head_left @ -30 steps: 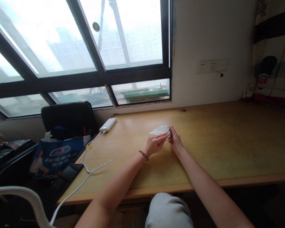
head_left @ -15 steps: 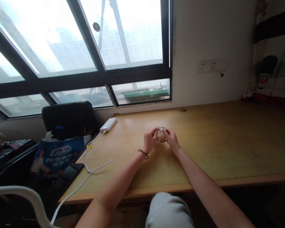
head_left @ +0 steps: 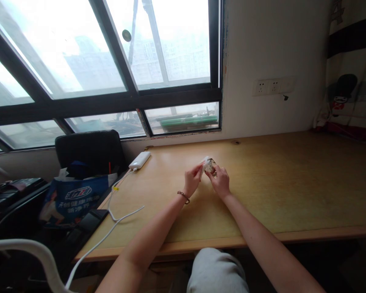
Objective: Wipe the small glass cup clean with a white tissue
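Observation:
Above the wooden desk [head_left: 277,183], both hands meet at a small round object [head_left: 210,164] with a dark, shiny edge and a pale middle. My right hand [head_left: 221,182] grips it from the right, thumb and fingers closed on its lower side. A white, tissue-like piece [head_left: 205,160] is pinched in my left hand [head_left: 192,180] and touches the object's left side. The left wrist wears a beaded bracelet. Fingers partly cover the round object, and its exact kind is too small to make out.
A white power bank [head_left: 140,160] with a white cable [head_left: 117,221] lies at the desk's left edge. Left of the desk stands a black chair [head_left: 90,150] holding a blue bag [head_left: 75,199]. A window and a wall with sockets [head_left: 273,86] are behind.
My right hand has tilted the round object, so it now shows more edge-on. The white tissue-like piece has shifted and shows more at its upper left. My left hand stays nearly in place.

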`<action>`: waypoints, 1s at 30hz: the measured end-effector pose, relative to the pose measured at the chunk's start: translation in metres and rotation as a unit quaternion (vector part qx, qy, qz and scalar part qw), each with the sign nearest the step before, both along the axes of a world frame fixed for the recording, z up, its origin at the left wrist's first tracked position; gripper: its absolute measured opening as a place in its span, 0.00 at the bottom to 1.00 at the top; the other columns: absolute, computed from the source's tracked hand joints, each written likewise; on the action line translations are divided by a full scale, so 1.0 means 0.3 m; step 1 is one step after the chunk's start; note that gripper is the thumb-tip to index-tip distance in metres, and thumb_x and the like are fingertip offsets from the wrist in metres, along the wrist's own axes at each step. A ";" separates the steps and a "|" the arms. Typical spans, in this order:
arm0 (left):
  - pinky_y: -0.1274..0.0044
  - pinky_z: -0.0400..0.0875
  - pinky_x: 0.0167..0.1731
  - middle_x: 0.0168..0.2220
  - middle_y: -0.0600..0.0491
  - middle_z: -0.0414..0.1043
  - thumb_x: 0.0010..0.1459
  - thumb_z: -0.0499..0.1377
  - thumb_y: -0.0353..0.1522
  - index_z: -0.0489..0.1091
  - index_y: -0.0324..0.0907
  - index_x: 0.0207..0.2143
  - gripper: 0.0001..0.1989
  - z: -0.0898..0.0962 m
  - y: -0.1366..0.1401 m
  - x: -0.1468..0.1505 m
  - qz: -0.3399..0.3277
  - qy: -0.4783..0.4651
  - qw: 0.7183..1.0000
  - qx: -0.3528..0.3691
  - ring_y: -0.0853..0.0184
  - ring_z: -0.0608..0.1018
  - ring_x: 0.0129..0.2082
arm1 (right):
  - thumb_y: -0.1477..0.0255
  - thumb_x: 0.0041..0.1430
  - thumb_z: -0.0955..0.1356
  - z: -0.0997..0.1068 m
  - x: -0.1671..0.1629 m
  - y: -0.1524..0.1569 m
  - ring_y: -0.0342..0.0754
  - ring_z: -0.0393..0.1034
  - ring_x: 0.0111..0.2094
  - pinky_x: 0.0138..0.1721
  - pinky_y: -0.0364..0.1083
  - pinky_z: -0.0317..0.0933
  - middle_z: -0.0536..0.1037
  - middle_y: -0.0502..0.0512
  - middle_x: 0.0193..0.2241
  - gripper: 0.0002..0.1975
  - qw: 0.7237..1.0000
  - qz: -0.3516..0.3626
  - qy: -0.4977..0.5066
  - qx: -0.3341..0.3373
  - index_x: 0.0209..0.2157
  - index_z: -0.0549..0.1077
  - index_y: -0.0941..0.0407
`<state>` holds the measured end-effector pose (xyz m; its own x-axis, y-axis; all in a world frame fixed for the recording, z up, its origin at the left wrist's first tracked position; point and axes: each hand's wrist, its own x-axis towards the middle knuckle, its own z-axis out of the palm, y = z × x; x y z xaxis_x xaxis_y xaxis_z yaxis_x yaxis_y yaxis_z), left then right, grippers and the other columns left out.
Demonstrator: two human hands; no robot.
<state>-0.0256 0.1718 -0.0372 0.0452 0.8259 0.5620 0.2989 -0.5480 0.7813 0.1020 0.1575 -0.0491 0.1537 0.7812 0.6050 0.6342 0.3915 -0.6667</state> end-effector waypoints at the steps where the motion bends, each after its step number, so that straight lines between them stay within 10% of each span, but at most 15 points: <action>1: 0.82 0.66 0.19 0.34 0.49 0.74 0.55 0.51 0.37 0.71 0.41 0.40 0.14 0.002 -0.010 0.004 -0.013 0.028 0.999 0.031 0.72 0.74 0.22 | 0.59 0.50 0.63 -0.002 0.005 0.005 0.48 0.59 0.30 0.33 0.44 0.52 0.70 0.53 0.24 0.12 1.000 -0.002 0.015 -0.003 0.29 0.67 0.54; 6: 0.77 0.71 0.34 0.47 0.49 0.68 0.56 0.50 0.34 0.71 0.45 0.39 0.12 0.016 -0.035 0.022 -0.049 0.096 0.988 0.112 0.66 0.73 0.42 | 0.59 0.47 0.65 -0.005 0.014 0.019 0.46 0.59 0.28 0.29 0.42 0.53 0.69 0.51 0.24 0.12 0.991 0.044 0.123 -0.036 0.30 0.68 0.53; 18: 0.82 0.61 0.15 0.18 0.55 0.70 0.52 0.51 0.38 0.73 0.38 0.32 0.15 0.033 0.025 -0.013 0.057 -0.072 0.991 -0.096 0.72 0.69 0.16 | 0.64 0.40 0.70 -0.006 -0.021 0.014 0.38 0.57 0.20 0.22 0.38 0.53 0.65 0.45 0.18 0.12 0.898 0.249 0.343 -0.121 0.22 0.67 0.56; 30: 0.84 0.49 0.11 0.14 0.60 0.56 0.47 0.55 0.42 0.66 0.37 0.24 0.15 -0.020 0.035 0.001 -0.069 -0.229 0.941 -0.239 0.79 0.56 0.11 | 0.60 0.44 0.69 -0.009 -0.006 0.033 0.39 0.64 0.21 0.31 0.44 0.65 0.73 0.50 0.26 0.15 0.701 0.334 0.600 -0.191 0.30 0.69 0.57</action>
